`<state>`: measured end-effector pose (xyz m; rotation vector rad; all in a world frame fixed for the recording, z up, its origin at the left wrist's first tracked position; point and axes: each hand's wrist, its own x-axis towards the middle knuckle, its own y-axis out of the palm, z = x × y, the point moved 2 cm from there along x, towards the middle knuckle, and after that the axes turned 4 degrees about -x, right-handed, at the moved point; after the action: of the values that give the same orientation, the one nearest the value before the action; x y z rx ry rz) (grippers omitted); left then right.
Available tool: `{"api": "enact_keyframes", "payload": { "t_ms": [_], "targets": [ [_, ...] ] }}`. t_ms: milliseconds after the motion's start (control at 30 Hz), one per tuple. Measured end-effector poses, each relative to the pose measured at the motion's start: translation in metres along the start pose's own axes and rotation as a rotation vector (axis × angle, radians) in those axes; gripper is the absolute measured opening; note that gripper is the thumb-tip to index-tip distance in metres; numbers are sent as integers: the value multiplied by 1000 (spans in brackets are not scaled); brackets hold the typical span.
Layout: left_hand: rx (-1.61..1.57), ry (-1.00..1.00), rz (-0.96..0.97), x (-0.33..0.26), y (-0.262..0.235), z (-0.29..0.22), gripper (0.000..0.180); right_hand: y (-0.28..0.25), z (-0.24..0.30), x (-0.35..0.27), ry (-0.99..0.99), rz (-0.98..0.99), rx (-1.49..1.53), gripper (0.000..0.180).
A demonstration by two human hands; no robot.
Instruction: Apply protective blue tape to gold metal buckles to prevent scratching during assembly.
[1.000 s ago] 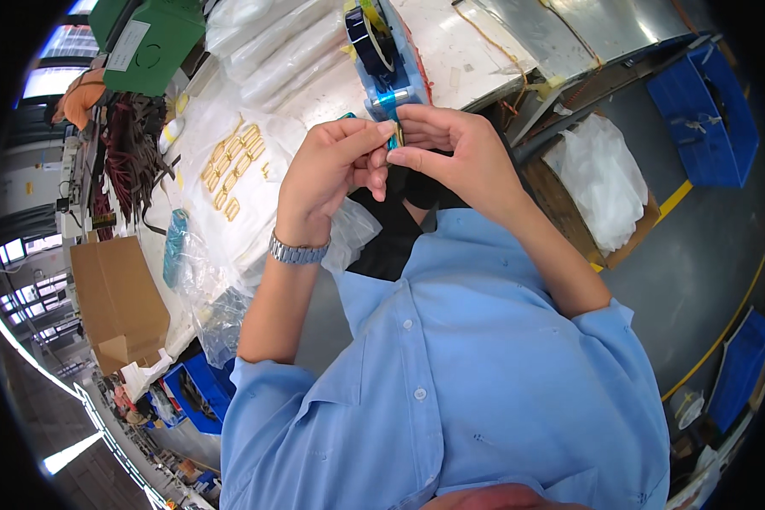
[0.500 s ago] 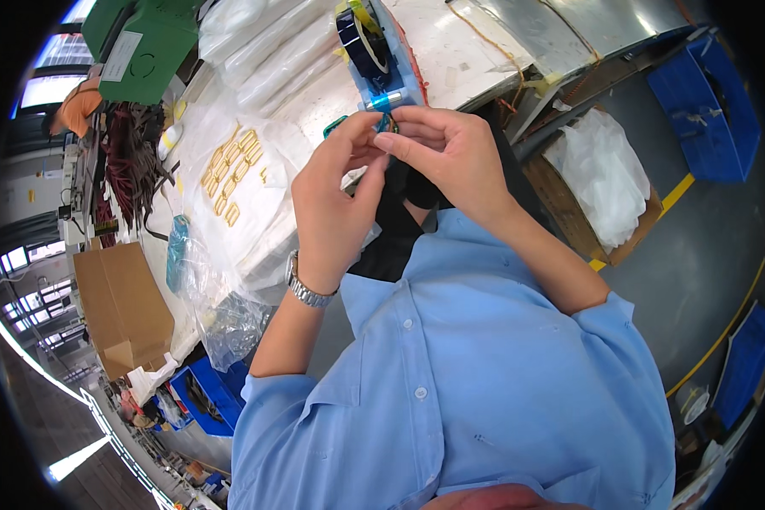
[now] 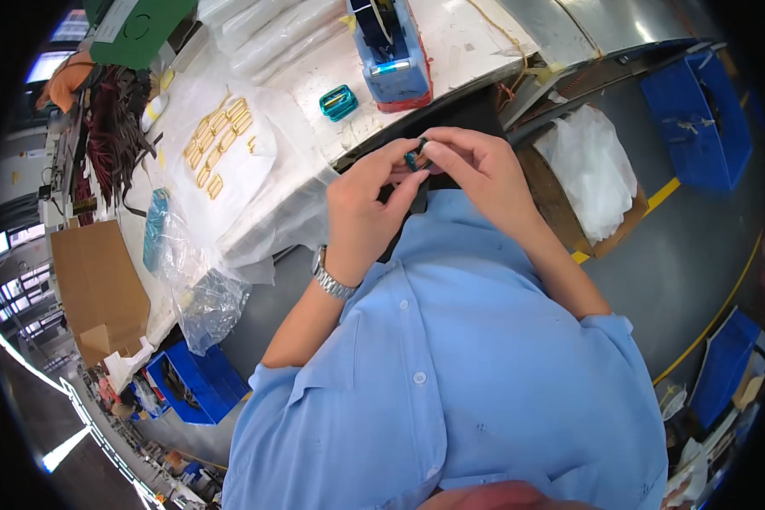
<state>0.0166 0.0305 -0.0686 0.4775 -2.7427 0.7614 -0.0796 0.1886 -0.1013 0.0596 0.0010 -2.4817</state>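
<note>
- Both hands meet just off the near edge of the surface (image 3: pixel 484 34), in front of the person's chest, with a small teal part (image 3: pixel 412 158) pinched between them.
- The left hand (image 3: pixel 365 204) has its fingers closed on the part from the left; the right hand (image 3: pixel 476 166) has thumb and forefinger closed on its other side.
- The part is mostly hidden by the fingers, so whether anything is being wound or fitted onto it cannot be told.
- One like teal piece (image 3: pixel 338 101) lies finished-looking near the near edge, beside the blue tape dispenser (image 3: pixel 391 51).
- Rows of small gold pieces (image 3: pixel 217 149) lie on a clear bag toward the left end, seemingly waiting.
</note>
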Motion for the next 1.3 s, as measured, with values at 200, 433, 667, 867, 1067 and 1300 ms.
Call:
{"api": "enact_keyframes", "payload": {
  "t_ms": [200, 433, 667, 867, 1067, 1300],
  "targets": [
    [-483, -338, 76, -18, -9, 7, 40, -9, 5, 11, -23, 207, -46, 24],
    [-212, -221, 127, -31, -25, 8, 40, 7, 1, 13, 157, 344, 11, 18],
    [159, 7, 63, -12, -50, 5, 38, 20, 16, 10, 201, 251, 158, 34],
    [209, 84, -170, 50, -90, 44, 31, 14, 5, 10, 192, 274, 82, 35],
    [245, 37, -40, 69, -82, 73, 33, 11, 7, 3, 180, 272, 80, 31],
    [300, 11, -56, 67, -80, 68, 39, -13, 65, 23, -195, -204, -122, 25]
  ]
}}
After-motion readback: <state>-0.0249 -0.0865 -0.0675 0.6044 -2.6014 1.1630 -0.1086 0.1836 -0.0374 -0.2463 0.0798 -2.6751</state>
